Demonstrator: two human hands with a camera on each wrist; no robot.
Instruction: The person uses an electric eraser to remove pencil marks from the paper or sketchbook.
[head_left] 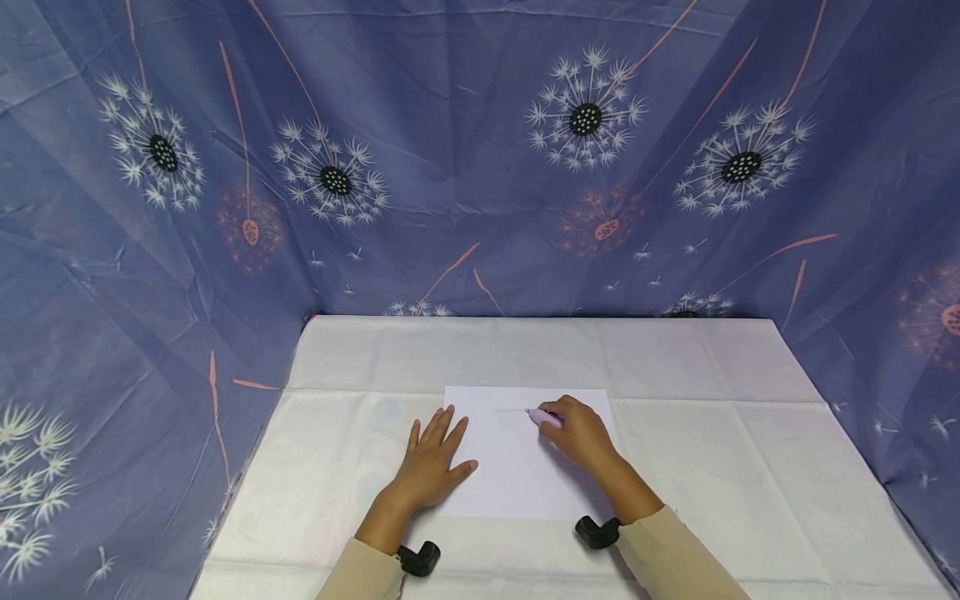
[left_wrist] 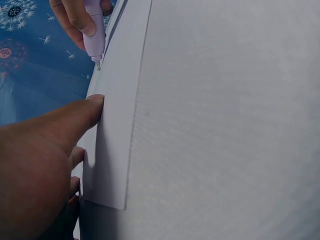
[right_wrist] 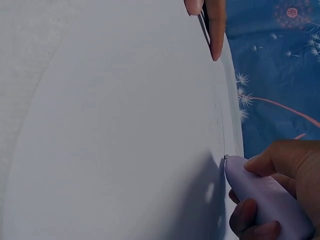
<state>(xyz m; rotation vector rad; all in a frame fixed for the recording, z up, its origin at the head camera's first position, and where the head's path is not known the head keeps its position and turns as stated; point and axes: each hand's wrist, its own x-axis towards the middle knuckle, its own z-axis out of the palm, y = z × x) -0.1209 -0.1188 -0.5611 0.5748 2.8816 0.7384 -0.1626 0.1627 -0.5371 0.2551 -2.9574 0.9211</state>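
A white sheet of paper (head_left: 517,483) lies on the white-covered table. My left hand (head_left: 429,471) rests on its left side with fingers spread, thumb pointing inward. Near the sheet's upper right, my right hand (head_left: 581,432) grips a thick lavender pen-shaped tool (right_wrist: 265,200) between thumb and fingers. This tool narrows to a small tip, which meets the paper in the right wrist view. A faint thin line (head_left: 510,410) runs leftward from the tip. Small dark specks (right_wrist: 217,120) dot the paper beside that line. Part of the tool's body is hidden inside my right hand.
A creased white cloth (head_left: 360,467) covers the table around the paper. Blue curtains (head_left: 465,167) with dandelion prints hang behind the table and along both sides. A black device (head_left: 420,558) sits at my left wrist, and another black device (head_left: 597,532) at my right.
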